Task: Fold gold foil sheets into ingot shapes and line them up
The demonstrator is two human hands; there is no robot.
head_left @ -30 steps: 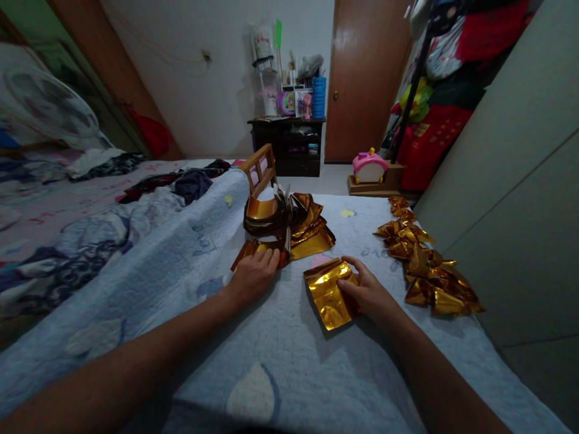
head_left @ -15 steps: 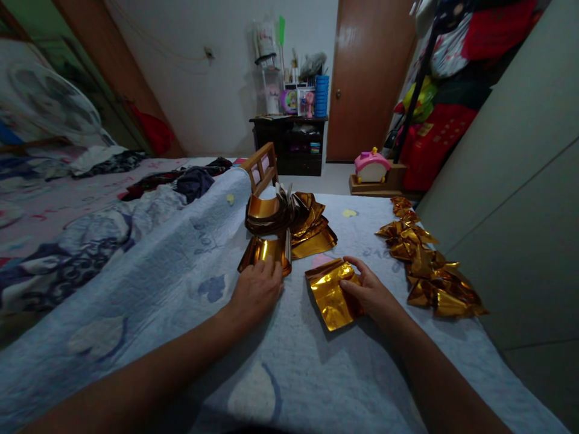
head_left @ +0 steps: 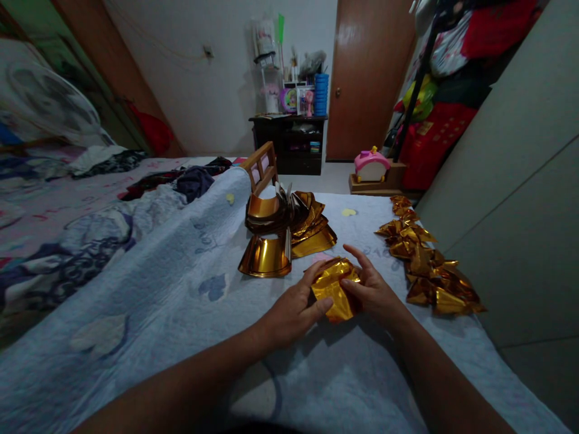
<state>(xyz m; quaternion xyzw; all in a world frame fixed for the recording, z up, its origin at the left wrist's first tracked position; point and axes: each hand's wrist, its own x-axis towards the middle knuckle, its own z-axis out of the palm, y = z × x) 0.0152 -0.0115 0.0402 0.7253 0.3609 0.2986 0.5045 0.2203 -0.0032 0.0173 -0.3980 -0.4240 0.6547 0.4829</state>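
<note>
A gold foil sheet (head_left: 335,287) lies on the pale blue quilt (head_left: 190,301) in front of me. My left hand (head_left: 296,310) presses its near left edge with the fingers. From the right, my right hand (head_left: 373,289) holds the same sheet, its fingers on the foil. Just beyond, a curled gold sheet (head_left: 266,256) stands on the quilt. Behind that curl sits a stack of gold sheets (head_left: 294,220).
A row of folded gold foil pieces (head_left: 425,259) runs along the quilt's right side beside a grey wall. A small wooden chair back (head_left: 260,166) stands behind the stack. Clothes lie on the bed at left. A dark cabinet and a door are at the far end.
My left hand left the curled gold sheet near the stack and came right onto the foil sheet. The curled sheet now stands free. My right hand stayed on the sheet.
</note>
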